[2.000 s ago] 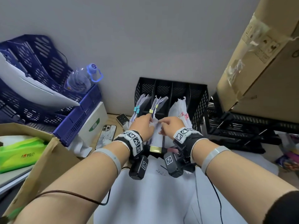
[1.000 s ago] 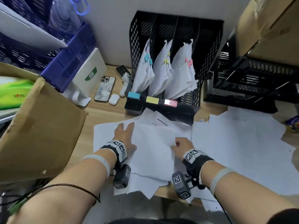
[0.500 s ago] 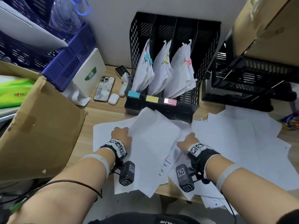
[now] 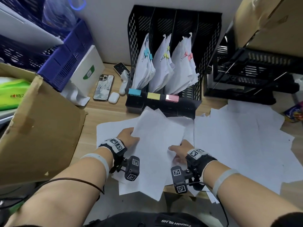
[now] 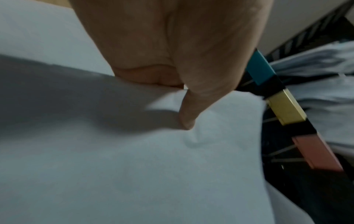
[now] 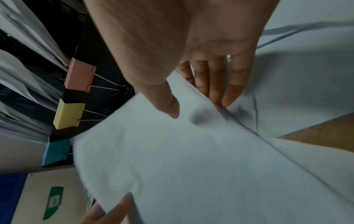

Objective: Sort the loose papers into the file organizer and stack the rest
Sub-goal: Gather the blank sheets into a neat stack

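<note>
Both hands hold one white sheet lifted at a tilt above the loose papers spread over the desk. The left hand pinches the sheet's left edge, thumb on top and fingers under it. The right hand takes the right edge, thumb on top and straight fingers beneath. The sheet's far corner lies just before the black organizer, which stands upright at the back of the desk. Three of its slots hold clipped paper bundles; the rightmost slot looks bare. Blue, yellow and pink clips sit on its front lip. A phone and an earbud case lie left of the organizer.
</note>
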Tool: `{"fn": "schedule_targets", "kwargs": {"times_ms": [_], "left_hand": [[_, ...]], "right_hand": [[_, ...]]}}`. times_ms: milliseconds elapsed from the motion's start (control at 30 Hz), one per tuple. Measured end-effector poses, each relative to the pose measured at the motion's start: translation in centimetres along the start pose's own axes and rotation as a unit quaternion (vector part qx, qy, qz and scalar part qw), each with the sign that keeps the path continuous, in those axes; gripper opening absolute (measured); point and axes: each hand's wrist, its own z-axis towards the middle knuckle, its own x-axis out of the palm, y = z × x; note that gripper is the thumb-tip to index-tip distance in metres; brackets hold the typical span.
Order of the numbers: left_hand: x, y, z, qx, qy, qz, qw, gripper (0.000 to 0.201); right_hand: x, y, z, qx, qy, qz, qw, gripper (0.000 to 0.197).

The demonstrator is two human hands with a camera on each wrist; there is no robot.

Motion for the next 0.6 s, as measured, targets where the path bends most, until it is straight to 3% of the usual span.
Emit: {"fn": "schedule_targets", "kwargs": {"times_ms": [67,200,333,400,500,567,600], "left_hand": [[-0.9,0.8,-0.5,-0.014,0.001,-0.069,0.998,0.023],[-2.4,2.5,-1.7,-0.065,-0.009,-0.258,0.964,0.028],[-3.2,3.1,-3.6,-0.085,-0.032,-0.331,0.939,0.027],[-3.7,3.9,-4.6,-0.102,-0.048,-0.349,0.930,0.029],[-4.9,5.6,-5.4,-0.124,-0.101,-0.374,0.913,0.048],[-6.1,6.2,-6.3,-0.131,-0.136,-0.340,0.921,0.041],[-6.4,6.1,-6.9,-0.133,-0.119,-0.306,0.935,0.033]], "right_hand": [[-0.2,0.9,-1.2,-0.030,-0.016,0.001,0.999,0.031],[-0.3,3.0,-2.7,-0.100,0.008,-0.036,0.994,0.041],[0.3,5.6,-4.3,-0.189,0.039,-0.103,0.976,0.022],[1.0,6.7,-5.2,-0.223,0.039,-0.155,0.962,0.020],[2.2,8.1,-5.5,-0.257,0.020,-0.331,0.908,0.032],[2.7,8.9,-5.5,-0.272,0.013,-0.421,0.865,0.037],[2.9,9.2,-5.3,-0.284,0.012,-0.442,0.851,0.036]]}}
